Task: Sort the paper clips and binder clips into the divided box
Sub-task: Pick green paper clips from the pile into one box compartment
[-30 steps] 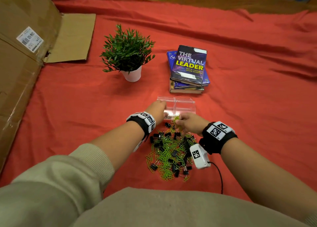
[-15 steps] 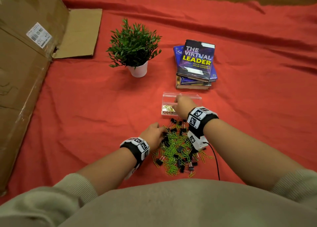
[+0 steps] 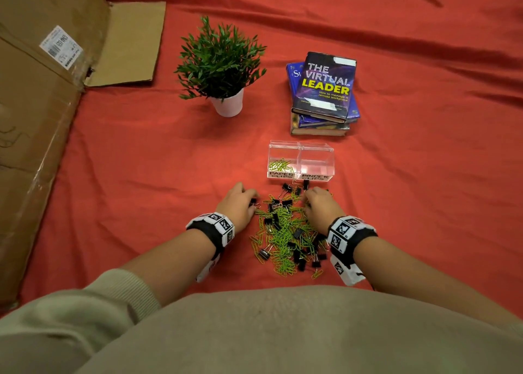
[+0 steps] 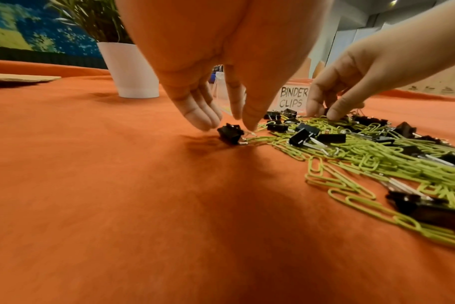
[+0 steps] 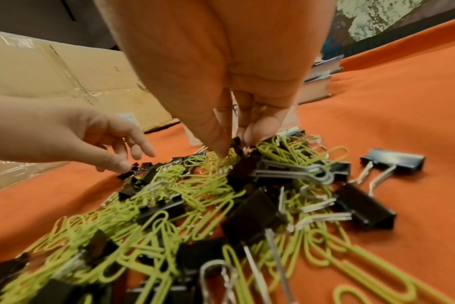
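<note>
The pile of clips (image 3: 288, 232) lies on the red cloth (image 3: 141, 175) just in front of the person, green paper clips (image 5: 200, 185) tangled with black binder clips (image 5: 364, 207). The clear divided box (image 3: 301, 161) stands just beyond the pile, its labels facing the person. The left compartment, marked for paper clips, holds a few green ones; the right one, marked for binder clips, shows none.

The left hand (image 3: 237, 206) reaches down at the pile's left edge, its fingers extended and loose. Thumb and fingertips (image 4: 203, 121) sit on either side of a single black binder clip (image 4: 230, 134) that lies on the cloth. They are touching or almost touching it; no firm grasp shows.

The right hand (image 3: 319, 209) is at the pile's far right corner, near the box. Its thumb and fingertips (image 5: 221, 144) come together down among the green paper clips, but I cannot tell whether they have caught one.

Farther off on the cloth stand a potted plant (image 3: 220, 68) and a stack of books (image 3: 324, 93). A cardboard box (image 3: 36, 119) lies along the left side.
</note>
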{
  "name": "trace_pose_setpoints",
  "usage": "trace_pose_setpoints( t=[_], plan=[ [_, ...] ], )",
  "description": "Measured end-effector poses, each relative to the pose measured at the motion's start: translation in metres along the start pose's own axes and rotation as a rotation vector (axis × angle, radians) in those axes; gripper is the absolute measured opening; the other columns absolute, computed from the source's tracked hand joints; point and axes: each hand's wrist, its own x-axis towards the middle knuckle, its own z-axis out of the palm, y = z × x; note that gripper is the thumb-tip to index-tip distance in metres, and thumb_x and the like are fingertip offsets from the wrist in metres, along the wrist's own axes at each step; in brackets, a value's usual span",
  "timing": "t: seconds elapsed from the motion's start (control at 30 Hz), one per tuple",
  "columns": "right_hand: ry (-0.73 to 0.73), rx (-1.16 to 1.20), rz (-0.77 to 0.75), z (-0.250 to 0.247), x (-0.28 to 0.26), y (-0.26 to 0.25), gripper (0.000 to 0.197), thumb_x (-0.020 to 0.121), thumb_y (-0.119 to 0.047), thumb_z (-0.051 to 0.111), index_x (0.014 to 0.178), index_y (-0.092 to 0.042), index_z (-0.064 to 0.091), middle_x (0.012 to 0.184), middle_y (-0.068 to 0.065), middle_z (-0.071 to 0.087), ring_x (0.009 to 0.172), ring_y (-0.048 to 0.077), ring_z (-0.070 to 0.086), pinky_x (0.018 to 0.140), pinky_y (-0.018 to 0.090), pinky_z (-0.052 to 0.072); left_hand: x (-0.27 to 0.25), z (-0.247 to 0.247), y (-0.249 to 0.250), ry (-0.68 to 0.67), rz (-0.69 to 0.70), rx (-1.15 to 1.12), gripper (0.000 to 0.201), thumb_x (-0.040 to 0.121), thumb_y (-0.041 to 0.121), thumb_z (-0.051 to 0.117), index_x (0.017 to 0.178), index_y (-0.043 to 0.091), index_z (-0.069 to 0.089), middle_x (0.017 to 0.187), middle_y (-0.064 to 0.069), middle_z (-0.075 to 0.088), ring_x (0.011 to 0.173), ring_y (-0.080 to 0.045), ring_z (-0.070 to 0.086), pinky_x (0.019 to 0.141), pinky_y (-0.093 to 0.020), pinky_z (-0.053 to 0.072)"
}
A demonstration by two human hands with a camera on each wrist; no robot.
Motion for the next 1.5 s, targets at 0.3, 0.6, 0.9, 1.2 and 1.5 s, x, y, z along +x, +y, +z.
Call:
trace_pose_setpoints(
  t=[0.3,0.6,0.9,1.2,1.5],
  plan=[
    [-0.132,-0.157,-0.348,0.026,-0.029,-0.033,0.045,0.084,-0.03,0.064,0.122,-0.01,0.053,0.119,0.006,0.05,0.115,0.021,0.043,0.102,0.034,0.041,-0.023,0.011,0.022,-0.156,0.091,0.14,0.037,0.08,0.041,0.066,0.104,0.016,0.053,0.11,-0.004,0.053,0.105,-0.024,0.054,0.084,-0.038,0.049],
    [-0.076,-0.055,-0.188,0.034,-0.032,-0.024,0.036,0.086,-0.018,0.063,0.12,-0.007,0.054,0.119,0.006,0.047,0.111,0.021,0.049,0.097,0.031,0.045,-0.035,0.031,0.024,-0.095,-0.055,0.05,0.052,0.081,0.035,0.07,0.12,0.01,0.046,0.124,-0.009,0.045,0.114,-0.028,0.053,0.094,-0.042,0.048],
    [-0.133,0.231,0.068,0.016,-0.023,-0.017,0.007,0.088,-0.018,0.062,0.093,-0.016,0.068,0.096,0.0,0.068,0.082,0.016,0.065,0.077,0.031,0.057,-0.025,0.03,0.034,-0.117,-0.048,0.077,0.026,0.089,0.012,0.056,0.114,0.005,0.053,0.121,-0.014,0.049,0.108,-0.033,0.055,0.09,-0.044,0.048],
    [-0.196,0.865,0.322,-0.032,-0.004,-0.01,0.007,0.086,0.002,0.061,0.088,-0.003,0.065,0.084,0.01,0.066,0.064,0.015,0.061,0.054,0.019,0.057,-0.019,0.031,0.031,-0.116,-0.029,0.096,0.03,0.084,0.001,0.047,0.113,0.004,0.054,0.118,-0.016,0.054,0.107,-0.035,0.055,0.087,-0.045,0.048],
    [-0.053,0.757,0.213,-0.072,0.045,-0.037,0.007,0.086,0.0,0.061,0.092,-0.001,0.065,0.076,0.01,0.066,0.055,0.013,0.059,0.058,0.023,0.055,-0.02,0.029,0.031,-0.124,0.053,0.164,0.031,0.086,-0.001,0.044,0.117,0.002,0.048,0.119,-0.017,0.053,0.112,-0.034,0.052,0.09,-0.045,0.047]
  ],
)
